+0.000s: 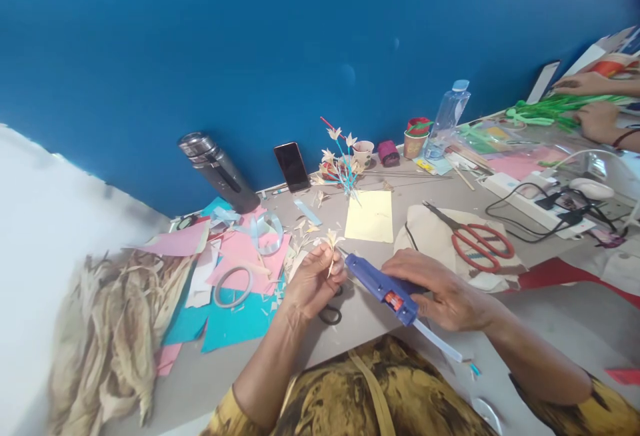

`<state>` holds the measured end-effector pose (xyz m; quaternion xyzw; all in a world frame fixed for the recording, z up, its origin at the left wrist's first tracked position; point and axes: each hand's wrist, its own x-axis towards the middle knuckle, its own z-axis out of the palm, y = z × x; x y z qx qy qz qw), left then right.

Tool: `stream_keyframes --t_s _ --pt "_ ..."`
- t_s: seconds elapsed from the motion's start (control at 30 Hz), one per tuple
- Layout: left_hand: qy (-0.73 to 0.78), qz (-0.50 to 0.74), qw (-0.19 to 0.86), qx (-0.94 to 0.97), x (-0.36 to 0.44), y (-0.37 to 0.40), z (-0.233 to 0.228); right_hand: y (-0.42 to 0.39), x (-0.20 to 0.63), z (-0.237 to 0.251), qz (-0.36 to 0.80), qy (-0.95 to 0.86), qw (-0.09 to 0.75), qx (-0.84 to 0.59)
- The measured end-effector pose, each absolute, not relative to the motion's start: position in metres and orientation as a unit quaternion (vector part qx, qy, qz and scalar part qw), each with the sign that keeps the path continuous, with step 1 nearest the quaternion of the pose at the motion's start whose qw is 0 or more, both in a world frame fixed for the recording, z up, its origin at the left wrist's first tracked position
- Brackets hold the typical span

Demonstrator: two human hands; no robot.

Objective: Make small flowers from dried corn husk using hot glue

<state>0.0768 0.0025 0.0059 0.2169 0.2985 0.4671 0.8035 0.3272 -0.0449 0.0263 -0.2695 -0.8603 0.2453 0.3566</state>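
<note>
- Right hand [443,293] grips a blue glue gun [383,288], fingers wrapped over its body; the nozzle points left at the other hand, and a white glue stick pokes out of the near end.
- Left hand [313,281] pinches a small pale husk flower [332,244] between thumb and fingers, held up just at the gun's tip.
- Under the left hand, black scissors [330,315] lie on the grey table [560,323].
- Left of the hands: pink and blue paper sheets [235,289], two tape rings [233,287], and at the near left a heap of dry husks [120,329].
- Far of the hands: a yellow sheet [371,217], then a bunch of finished flowers [340,163], a phone [292,166] leaning on the blue wall, and a dark flask [215,169] tilted beside it.
- Right of the hands: red scissors [477,243] on a pale cloth, and a white power strip [530,203] with black cables.
- Far right: a water bottle [449,116], and another person's hands [597,119] on green stems [550,109].
</note>
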Motion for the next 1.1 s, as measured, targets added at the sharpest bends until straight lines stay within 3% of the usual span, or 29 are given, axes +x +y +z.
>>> stream_keyframes --t_s 1.1 --pt "0.321 0.455 0.794 0.244 0.0848 0.0025 0.0148 -0.0429 0.3265 0.0198 0.223 -0.853 0.388 -0.268"
